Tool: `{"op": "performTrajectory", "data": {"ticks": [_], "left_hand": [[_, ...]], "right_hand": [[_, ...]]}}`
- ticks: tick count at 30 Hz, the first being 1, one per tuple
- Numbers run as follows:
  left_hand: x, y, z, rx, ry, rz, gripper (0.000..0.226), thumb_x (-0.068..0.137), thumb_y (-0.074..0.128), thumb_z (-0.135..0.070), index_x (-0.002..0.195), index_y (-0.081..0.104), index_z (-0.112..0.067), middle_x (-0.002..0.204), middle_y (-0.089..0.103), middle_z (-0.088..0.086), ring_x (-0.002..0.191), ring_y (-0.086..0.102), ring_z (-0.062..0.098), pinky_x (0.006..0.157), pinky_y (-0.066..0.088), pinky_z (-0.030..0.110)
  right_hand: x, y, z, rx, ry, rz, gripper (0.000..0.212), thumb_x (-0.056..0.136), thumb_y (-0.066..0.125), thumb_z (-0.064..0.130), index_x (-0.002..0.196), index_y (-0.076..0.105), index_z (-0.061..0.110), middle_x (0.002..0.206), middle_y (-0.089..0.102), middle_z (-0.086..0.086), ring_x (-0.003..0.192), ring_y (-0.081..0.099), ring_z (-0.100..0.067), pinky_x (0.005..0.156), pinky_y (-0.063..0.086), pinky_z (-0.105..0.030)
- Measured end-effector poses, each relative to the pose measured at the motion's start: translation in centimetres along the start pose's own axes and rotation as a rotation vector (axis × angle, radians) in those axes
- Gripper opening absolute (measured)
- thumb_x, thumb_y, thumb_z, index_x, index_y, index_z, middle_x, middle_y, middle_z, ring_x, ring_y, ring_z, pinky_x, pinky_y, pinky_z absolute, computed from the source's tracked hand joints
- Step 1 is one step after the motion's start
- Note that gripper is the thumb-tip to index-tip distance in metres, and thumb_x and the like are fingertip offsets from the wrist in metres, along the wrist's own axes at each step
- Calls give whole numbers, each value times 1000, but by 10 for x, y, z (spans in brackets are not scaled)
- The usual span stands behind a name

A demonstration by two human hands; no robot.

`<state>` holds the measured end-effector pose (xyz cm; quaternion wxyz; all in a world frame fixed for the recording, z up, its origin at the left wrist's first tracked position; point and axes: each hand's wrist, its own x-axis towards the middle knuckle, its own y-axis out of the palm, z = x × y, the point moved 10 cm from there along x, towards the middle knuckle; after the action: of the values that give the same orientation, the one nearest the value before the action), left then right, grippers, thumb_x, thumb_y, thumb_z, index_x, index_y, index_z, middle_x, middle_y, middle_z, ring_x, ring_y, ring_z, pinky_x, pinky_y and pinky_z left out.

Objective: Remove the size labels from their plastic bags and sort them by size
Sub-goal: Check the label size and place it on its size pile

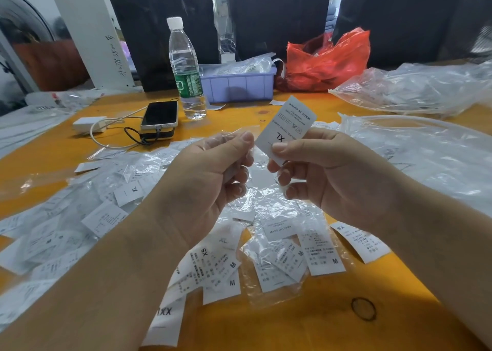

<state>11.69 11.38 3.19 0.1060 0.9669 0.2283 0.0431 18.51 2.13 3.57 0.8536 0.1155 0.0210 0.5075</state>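
Observation:
My right hand pinches a white XL label between thumb and fingers and holds it up above the table. Just left of it, my left hand grips a small clear plastic bag, crumpled in the fingers. Below the hands lie loose white labels marked M, XS and XXL. Several more labels in clear bags are heaped on the orange table to the left.
A water bottle, a phone on a power bank with cables, a purple tray and a red plastic bag stand at the back. Large clear bags lie at the right. A rubber band lies near the front.

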Motion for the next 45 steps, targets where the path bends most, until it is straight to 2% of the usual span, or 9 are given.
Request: {"op": "performTrajectory", "data": {"ticks": [4, 8, 14, 21, 26, 30, 37, 40, 45], "left_hand": [[0, 1, 0, 9, 1, 3, 20, 71, 67, -29, 82, 61, -15, 61, 57, -1, 50, 47, 9, 45, 41, 20], [0, 0, 0, 27, 12, -5, 18, 72, 67, -28, 83, 63, -14, 62, 59, -1, 50, 49, 9, 46, 43, 21], [-1, 0, -2, 78, 45, -10, 13, 67, 69, -25, 77, 73, -17, 68, 67, 1, 54, 57, 10, 47, 49, 21], [-3, 2, -7, 183, 102, 0, 24, 67, 72, -28, 87, 70, -14, 74, 69, 0, 59, 59, 8, 50, 51, 21], [-3, -1, -11, 203, 129, -16, 7, 68, 71, -27, 72, 74, -24, 73, 69, -1, 60, 59, 9, 51, 49, 20], [-5, 2, -11, 208, 118, 4, 5, 67, 71, -28, 69, 74, -26, 73, 69, -2, 61, 59, 9, 51, 49, 20], [-3, 2, -3, 108, 53, 3, 10, 63, 73, -23, 74, 73, -22, 79, 68, -2, 62, 57, 10, 51, 49, 21], [-3, 2, -1, 124, 46, -10, 24, 62, 73, -24, 85, 69, -18, 80, 68, 0, 61, 58, 10, 52, 49, 21], [-2, -2, -2, 123, 51, -28, 23, 61, 74, -24, 82, 70, -19, 79, 69, 0, 60, 59, 10, 52, 50, 20]], "right_hand": [[-1, -2, 1, -52, -13, -26, 22, 70, 76, 12, 90, 69, 9, 69, 64, -5, 56, 56, -13, 50, 48, -23], [-1, -6, 3, -59, -34, -67, 5, 83, 66, 9, 88, 68, 9, 65, 64, -4, 54, 55, -12, 49, 47, -22], [-2, -10, 5, -133, -65, -113, 7, 85, 66, 4, 90, 69, 7, 64, 66, -4, 52, 53, -10, 47, 45, -20], [-5, -13, 12, -250, -143, -167, 9, 88, 66, 6, 96, 69, 4, 62, 64, -2, 50, 50, -8, 46, 42, -20], [-5, -13, 11, -191, -117, -153, 10, 89, 65, 15, 91, 70, 6, 61, 62, -2, 50, 49, -9, 44, 41, -19], [-4, -17, 13, -179, -113, -180, 12, 89, 66, 15, 93, 72, 6, 60, 60, -1, 49, 46, -9, 44, 39, -19], [-5, -18, 7, -159, -126, -224, 10, 89, 66, 14, 91, 71, 7, 62, 66, -2, 49, 49, -8, 44, 42, -20], [-4, -16, 1, -121, -80, -205, 9, 89, 66, 14, 91, 71, 6, 63, 65, -3, 49, 50, -8, 44, 42, -20], [-3, -11, 2, -102, -35, -148, 15, 90, 64, 17, 96, 69, 5, 65, 64, -3, 50, 49, -10, 44, 41, -20]]}}
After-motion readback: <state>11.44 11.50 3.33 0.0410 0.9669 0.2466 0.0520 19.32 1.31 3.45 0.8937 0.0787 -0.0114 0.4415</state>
